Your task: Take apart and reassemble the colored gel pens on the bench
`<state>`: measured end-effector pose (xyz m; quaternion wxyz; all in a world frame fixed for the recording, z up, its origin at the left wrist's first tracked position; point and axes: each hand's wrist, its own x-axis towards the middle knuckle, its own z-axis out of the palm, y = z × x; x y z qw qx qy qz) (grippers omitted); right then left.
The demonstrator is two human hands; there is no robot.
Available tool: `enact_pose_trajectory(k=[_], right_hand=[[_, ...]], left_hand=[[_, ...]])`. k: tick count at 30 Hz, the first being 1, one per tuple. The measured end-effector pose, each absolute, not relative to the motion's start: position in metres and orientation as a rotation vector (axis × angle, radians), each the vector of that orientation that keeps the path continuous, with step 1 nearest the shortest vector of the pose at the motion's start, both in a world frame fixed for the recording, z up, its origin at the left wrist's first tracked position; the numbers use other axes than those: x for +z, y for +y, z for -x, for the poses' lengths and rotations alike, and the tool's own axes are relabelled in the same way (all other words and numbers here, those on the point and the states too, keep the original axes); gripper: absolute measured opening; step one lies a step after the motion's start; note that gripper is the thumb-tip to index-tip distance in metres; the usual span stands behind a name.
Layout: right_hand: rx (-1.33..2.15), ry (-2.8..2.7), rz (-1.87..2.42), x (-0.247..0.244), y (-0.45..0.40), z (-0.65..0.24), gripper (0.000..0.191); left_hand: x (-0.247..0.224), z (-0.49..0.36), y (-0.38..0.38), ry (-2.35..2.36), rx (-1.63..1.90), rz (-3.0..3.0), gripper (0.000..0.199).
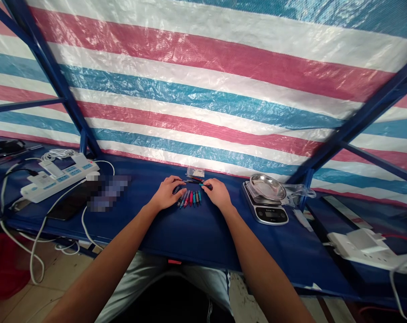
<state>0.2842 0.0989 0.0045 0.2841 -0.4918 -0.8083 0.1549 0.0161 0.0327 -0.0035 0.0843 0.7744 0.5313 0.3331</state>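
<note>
Several slim pens (191,198) with pink, red, teal and grey bodies lie side by side in a row on the blue table. Left of the row rests my left hand (166,193), its fingers apart and its thumb close to the nearest pens. On the other side, the fingers of my right hand (217,193) are closed at the blue end of a dark pen (194,181); the fingertips are partly hidden. That pen lies crosswise behind the row, beside another thin pen (197,178). Just beyond sits a small clear bag (196,172) with pale bits inside.
A digital scale (269,211) with a metal bowl (268,186) and clear plastic stands at right. White power strips lie left (60,179) and right (368,251), with loose cables. A dark phone (71,202) lies at left. Blue frame bars and a striped sheet (203,103) close the back.
</note>
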Motion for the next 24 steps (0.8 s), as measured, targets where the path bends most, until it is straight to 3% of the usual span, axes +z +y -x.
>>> enact_pose_trajectory(k=[9, 14, 24], right_hand=[[0.456, -2.218, 1.472, 0.016, 0.084, -0.292, 0.02], [0.631, -2.3, 1.323, 0.017, 0.074, -0.302, 0.027], [0.778, -2.257, 1.084, 0.018, 0.076, -0.301, 0.021]], left_hand=[[-0.003, -0.01, 0.035, 1.673, 1.058, -2.166, 0.04], [0.001, -0.014, 0.03, 1.681, 1.023, -2.161, 0.038], [0.009, -0.019, 0.024, 1.533, 0.964, -2.22, 0.04]])
